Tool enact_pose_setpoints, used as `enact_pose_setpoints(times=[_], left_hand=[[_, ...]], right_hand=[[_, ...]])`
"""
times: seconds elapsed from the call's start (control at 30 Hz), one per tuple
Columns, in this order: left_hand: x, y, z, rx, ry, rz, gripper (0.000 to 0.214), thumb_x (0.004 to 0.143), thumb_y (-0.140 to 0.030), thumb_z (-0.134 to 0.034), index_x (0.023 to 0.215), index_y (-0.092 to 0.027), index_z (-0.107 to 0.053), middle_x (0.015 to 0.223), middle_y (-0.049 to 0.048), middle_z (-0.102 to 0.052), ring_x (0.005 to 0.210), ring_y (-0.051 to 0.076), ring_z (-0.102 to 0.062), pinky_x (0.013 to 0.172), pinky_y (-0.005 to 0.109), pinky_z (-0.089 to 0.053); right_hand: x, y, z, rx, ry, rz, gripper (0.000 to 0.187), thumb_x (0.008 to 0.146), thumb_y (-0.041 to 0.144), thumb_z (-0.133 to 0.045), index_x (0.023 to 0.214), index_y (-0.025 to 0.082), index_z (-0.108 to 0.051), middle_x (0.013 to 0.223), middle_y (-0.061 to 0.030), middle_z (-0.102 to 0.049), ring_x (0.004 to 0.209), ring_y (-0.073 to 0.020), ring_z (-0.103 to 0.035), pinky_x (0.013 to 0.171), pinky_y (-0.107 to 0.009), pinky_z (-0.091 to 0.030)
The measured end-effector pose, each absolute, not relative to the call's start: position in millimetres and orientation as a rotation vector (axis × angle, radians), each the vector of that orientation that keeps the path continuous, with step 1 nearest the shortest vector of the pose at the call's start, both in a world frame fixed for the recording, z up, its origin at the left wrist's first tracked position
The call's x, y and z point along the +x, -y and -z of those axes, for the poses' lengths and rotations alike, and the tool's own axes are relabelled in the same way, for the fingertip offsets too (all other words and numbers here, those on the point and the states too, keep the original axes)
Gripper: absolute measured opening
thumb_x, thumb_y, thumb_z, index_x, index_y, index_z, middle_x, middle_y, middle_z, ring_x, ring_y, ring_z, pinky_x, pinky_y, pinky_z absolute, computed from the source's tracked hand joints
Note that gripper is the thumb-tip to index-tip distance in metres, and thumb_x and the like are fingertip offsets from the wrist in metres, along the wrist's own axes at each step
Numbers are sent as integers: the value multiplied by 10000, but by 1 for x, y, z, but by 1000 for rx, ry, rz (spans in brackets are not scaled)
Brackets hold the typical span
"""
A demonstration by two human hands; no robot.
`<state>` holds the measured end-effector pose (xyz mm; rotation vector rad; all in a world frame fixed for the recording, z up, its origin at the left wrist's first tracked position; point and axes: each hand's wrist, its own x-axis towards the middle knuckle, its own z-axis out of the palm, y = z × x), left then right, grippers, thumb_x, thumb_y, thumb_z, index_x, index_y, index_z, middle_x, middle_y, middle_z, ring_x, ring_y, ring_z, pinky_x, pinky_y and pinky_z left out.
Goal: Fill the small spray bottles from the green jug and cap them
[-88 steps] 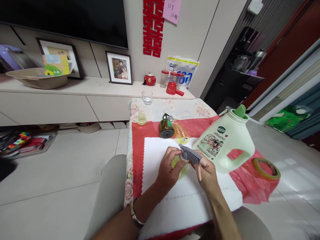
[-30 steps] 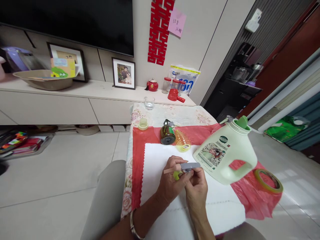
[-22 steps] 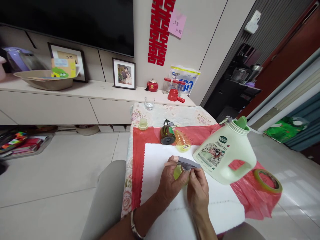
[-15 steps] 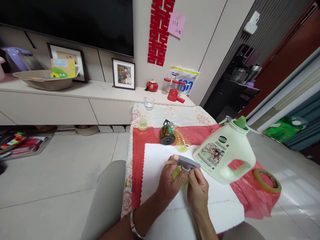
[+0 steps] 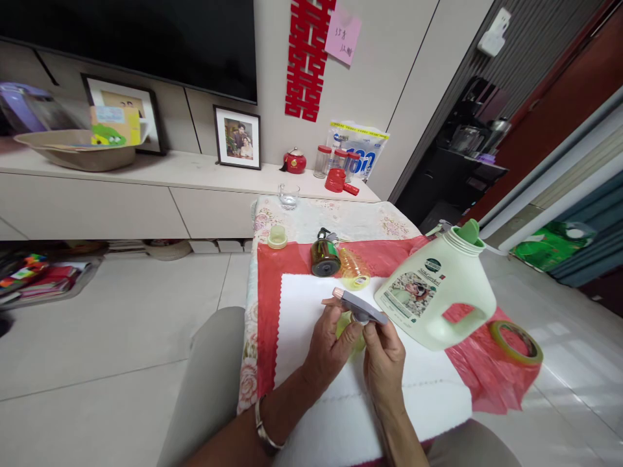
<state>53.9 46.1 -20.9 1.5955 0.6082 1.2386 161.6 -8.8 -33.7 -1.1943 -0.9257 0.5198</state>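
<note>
Over the white cloth (image 5: 306,311), both hands are closed on a spray bottle with a grey trigger head (image 5: 363,307) and a yellowish-green body (image 5: 357,347). My left hand (image 5: 327,347) wraps the bottle from the left, its thumb by the neck. At the collar just under the head, my right hand (image 5: 385,357) pinches with thumb and fingers. The head's pinkish nozzle end points to the upper left. Most of the bottle's body is hidden behind the hands. Beyond them lie a dark green pump bottle (image 5: 325,258) and a clear yellow bottle (image 5: 354,269).
A large pale green detergent jug (image 5: 438,292) stands open at the right. Beside it a tape roll (image 5: 516,342) rests on red plastic sheet (image 5: 479,383). A pale green cap (image 5: 277,237) and a glass cup (image 5: 289,196) are at the table's far left.
The spray head has tilted a little, its nozzle end rising. Both hands keep their hold on the bottle. The whole view has shifted slightly.
</note>
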Motion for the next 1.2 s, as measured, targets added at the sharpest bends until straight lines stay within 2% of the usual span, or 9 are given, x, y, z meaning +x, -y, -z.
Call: enact_pose_setpoints(times=[0.17, 0.3, 0.57, 0.67, 0.73, 0.83, 0.93, 1.03, 1.2], left_hand=[[56, -45, 16, 1678, -640, -1264, 300, 963, -418, -520, 1121, -174, -592, 1111, 117, -659, 1078, 265, -623, 954, 421, -493], [56, -45, 17, 1695, -666, -1275, 266, 957, -383, -535, 1106, -174, -605, 1100, 114, -667, 1045, 259, -630, 920, 411, -501], [57, -45, 21, 1643, -713, -1328, 251, 943, -412, -563, 982, -179, -646, 1016, 101, -680, 996, 261, -637, 886, 403, -497], [57, -45, 19, 1622, -682, -1340, 260, 952, -427, -547, 991, -191, -647, 1026, 90, -675, 1003, 253, -631, 898, 395, -490], [58, -45, 18, 1598, -658, -1330, 275, 959, -441, -534, 1009, -196, -649, 1040, 85, -672, 1019, 251, -628, 909, 388, -486], [57, -45, 18, 1533, -623, -1284, 292, 962, -449, -534, 1075, -195, -625, 1087, 86, -671, 1061, 251, -623, 931, 384, -478], [56, -45, 19, 1441, -607, -1274, 284, 953, -440, -562, 1102, -199, -585, 1134, 81, -665, 1078, 241, -619, 950, 381, -469], [55, -44, 20, 1429, -609, -1288, 240, 955, -425, -563, 1040, -202, -588, 1086, 66, -664, 1052, 232, -620, 941, 377, -464], [59, -44, 21, 1484, -615, -1292, 212, 980, -390, -517, 1040, -201, -592, 1033, 54, -640, 1007, 218, -617, 920, 375, -463]], right_hand=[[164, 8, 39, -1216, 920, -551, 307, 898, 470, -640, 1046, 206, -689, 978, -54, -623, 935, -199, -565, 837, -340, -483], [166, 9, 39, -1219, 939, -585, 327, 907, 498, -619, 1049, 214, -696, 945, -48, -614, 937, -201, -563, 848, -341, -481], [169, 12, 35, -1201, 983, -630, 299, 933, 407, -617, 1184, 265, -695, 1090, -55, -621, 1070, -210, -557, 964, -358, -444], [170, 13, 35, -1207, 993, -620, 267, 913, 388, -646, 1130, 252, -722, 1003, -51, -622, 990, -206, -566, 892, -339, -462], [170, 13, 34, -1205, 992, -600, 265, 904, 374, -659, 1133, 256, -720, 1020, -53, -616, 986, -205, -560, 865, -328, -463], [167, 13, 34, -1195, 988, -563, 269, 900, 354, -665, 1152, 269, -707, 1079, -54, -597, 1010, -201, -546, 869, -321, -456], [164, 12, 34, -1191, 990, -543, 247, 899, 338, -668, 1132, 268, -708, 1032, -41, -588, 985, -189, -545, 870, -311, -451], [162, 12, 32, -1192, 992, -537, 242, 899, 324, -671, 1135, 277, -701, 992, -26, -584, 948, -172, -548, 852, -293, -451], [166, 12, 27, -1193, 1009, -579, 293, 894, 339, -680, 1183, 290, -687, 1068, -37, -606, 993, -183, -563, 875, -302, -464]])
